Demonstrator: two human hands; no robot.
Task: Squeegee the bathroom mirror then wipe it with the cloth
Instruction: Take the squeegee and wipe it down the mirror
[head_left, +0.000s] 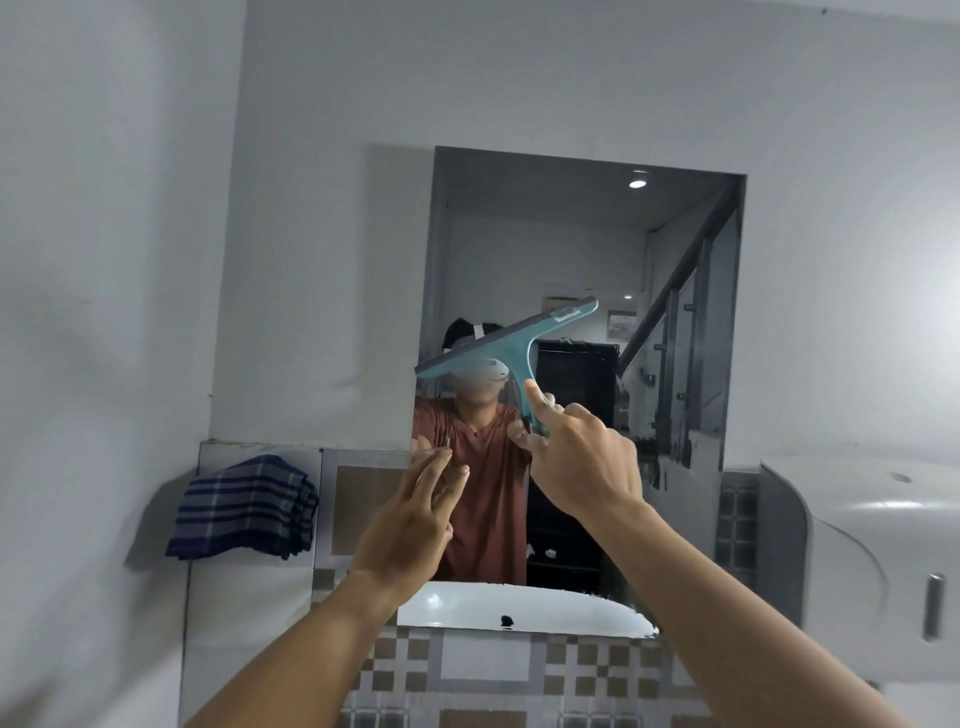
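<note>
Plain white bathroom wall with brown-and-white checked tiles running along the bottom; the mirror (571, 249) is hanging in the middle, right above a white sink (519, 605). The person's right hand (582, 462) is gripping the handle of the teal squeegee (519, 343), fingers curled round it and the index finger lying straight up along it; the blade is sitting tilted against the glass around mid-height, right end higher. The left hand (410, 525) is holding nothing, fingers straight and spread a bit, tips reaching the mirror's lower left edge; can't tell if they're actually touching. The blue striped cloth (244, 506) is lying folded over the tile ledge left of the mirror, well apart from both hands; a white dispenser (857, 571) is sitting on the right.
</note>
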